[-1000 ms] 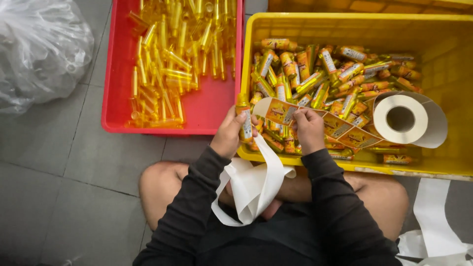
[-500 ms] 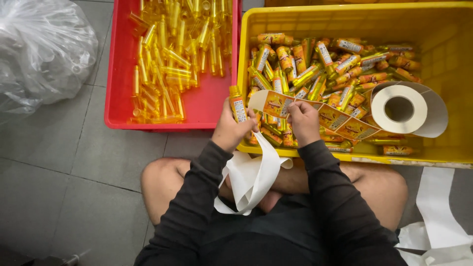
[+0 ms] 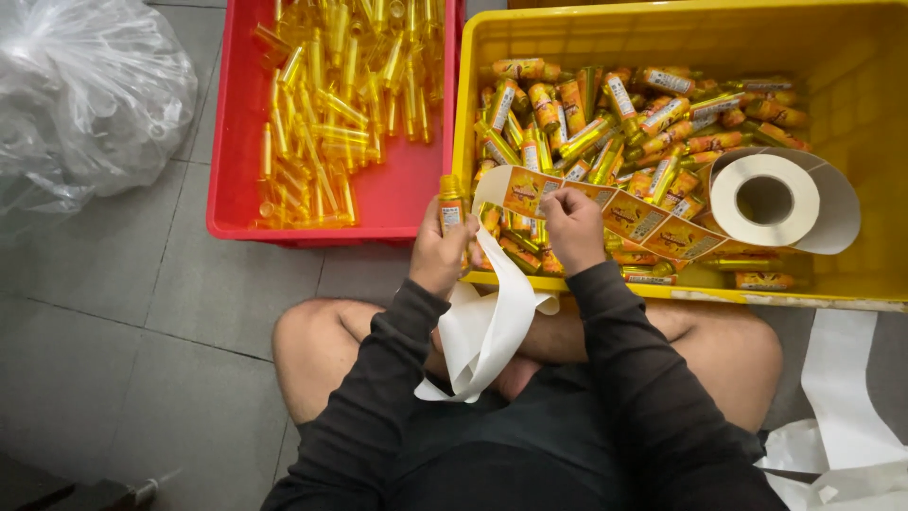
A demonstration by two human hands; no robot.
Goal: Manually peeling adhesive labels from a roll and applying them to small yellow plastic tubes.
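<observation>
A person seated on a grey tiled floor [image 3: 113, 312], bare knees apart and dark sleeves reaching forward, works over two plastic crates. Nearest the body, one loop of spent white backing paper [image 3: 487, 331] hangs down between the forearms, and more loose white strip [image 3: 842, 397] lies on the floor at the right edge of the view. The left hand [image 3: 440, 251] is wrapped around one small yellow bottle [image 3: 451, 203], held upright just over the near-left corner of the yellow crate [image 3: 851, 284]. The right hand [image 3: 572, 222] pinches the strip of orange labels [image 3: 643, 220] between thumb and fingertips; the strip runs across the crate's near edge to one white label roll [image 3: 764, 199] lying against its right side. Behind the strip, labelled bottles [image 3: 624, 118], too many to count, are heaped in the middle of the yellow crate. To the left, one red crate [image 3: 397, 194] holds a pile of clear yellow bottles [image 3: 331, 104] without labels, also beyond counting, gathered toward its far and left edges. One crumpled clear plastic bag [image 3: 85, 95] sits on the floor at the far left.
</observation>
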